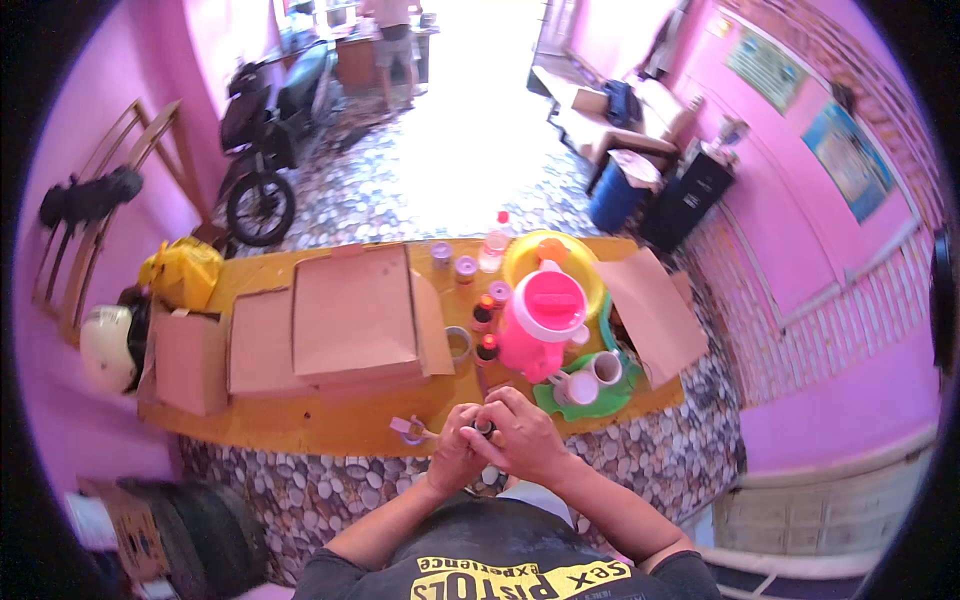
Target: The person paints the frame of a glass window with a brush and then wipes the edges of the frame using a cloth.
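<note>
Both my hands meet at the near edge of the wooden table. Between them is a small dark container (484, 428) with a round top, mostly hidden by fingers. My left hand (456, 452) is closed around its side. Over its top, the fingers of my right hand (524, 436) are curled in a grip. Left of my hands, a flat brush (408, 427) lies by a small purple ring-shaped thing. Beyond them stand two small dark bottles with red-orange tops, one nearer (487, 350) and one farther (482, 314).
Cardboard boxes (355, 315) fill the table's left side, beside a tape roll (458, 343). A pink jug (540, 320), yellow basin (594, 262) and green tray (630, 385) with two cups stand right. Beyond are a motorcycle (270, 150), a blue bin (618, 200) and a standing person (393, 45).
</note>
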`<action>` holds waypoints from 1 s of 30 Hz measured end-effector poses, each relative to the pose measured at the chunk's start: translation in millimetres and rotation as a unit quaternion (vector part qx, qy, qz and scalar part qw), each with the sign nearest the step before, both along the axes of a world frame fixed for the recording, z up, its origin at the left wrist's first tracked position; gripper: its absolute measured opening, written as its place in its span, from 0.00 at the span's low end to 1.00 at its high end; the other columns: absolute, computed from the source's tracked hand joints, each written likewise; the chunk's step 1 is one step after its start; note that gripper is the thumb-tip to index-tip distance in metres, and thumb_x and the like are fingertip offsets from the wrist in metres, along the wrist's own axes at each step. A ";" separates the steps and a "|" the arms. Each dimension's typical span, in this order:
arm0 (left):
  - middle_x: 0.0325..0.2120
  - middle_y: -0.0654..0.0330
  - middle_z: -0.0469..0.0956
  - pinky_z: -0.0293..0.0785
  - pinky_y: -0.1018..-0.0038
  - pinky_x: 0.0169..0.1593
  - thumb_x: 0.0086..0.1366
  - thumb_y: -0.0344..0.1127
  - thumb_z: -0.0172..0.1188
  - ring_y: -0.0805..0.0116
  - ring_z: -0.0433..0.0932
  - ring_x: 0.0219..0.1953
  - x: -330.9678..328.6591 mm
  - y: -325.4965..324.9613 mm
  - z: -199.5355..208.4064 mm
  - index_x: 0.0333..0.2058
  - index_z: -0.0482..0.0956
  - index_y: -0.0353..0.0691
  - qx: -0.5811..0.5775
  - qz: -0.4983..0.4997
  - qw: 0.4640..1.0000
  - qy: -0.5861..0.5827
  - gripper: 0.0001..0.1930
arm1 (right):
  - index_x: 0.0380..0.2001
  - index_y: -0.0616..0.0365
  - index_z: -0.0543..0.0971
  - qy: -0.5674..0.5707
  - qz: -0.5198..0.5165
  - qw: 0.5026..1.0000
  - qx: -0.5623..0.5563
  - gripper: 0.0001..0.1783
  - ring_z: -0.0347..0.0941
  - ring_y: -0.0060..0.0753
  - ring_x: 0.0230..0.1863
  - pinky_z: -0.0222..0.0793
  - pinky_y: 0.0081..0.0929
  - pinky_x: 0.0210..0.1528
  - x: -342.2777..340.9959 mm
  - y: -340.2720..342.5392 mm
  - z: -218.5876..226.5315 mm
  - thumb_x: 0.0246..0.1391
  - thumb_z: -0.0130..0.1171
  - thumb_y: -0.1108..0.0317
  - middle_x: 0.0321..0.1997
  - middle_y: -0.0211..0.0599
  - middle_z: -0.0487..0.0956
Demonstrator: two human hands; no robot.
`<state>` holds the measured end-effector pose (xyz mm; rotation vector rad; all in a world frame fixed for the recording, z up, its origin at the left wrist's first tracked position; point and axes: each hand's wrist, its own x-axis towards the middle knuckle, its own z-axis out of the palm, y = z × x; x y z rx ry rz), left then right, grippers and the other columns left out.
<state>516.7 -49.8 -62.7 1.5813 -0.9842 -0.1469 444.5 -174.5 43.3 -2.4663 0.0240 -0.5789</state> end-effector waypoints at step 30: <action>0.45 0.53 0.78 0.77 0.61 0.48 0.55 0.41 0.67 0.47 0.78 0.48 -290.4 42.8 52.9 0.44 0.78 0.47 0.014 0.479 0.877 0.024 0.18 | 0.31 0.54 0.76 -0.025 0.808 0.588 0.024 0.10 0.75 0.39 0.32 0.75 0.34 0.30 -79.6 76.4 24.8 0.49 0.64 0.63 0.29 0.34 0.71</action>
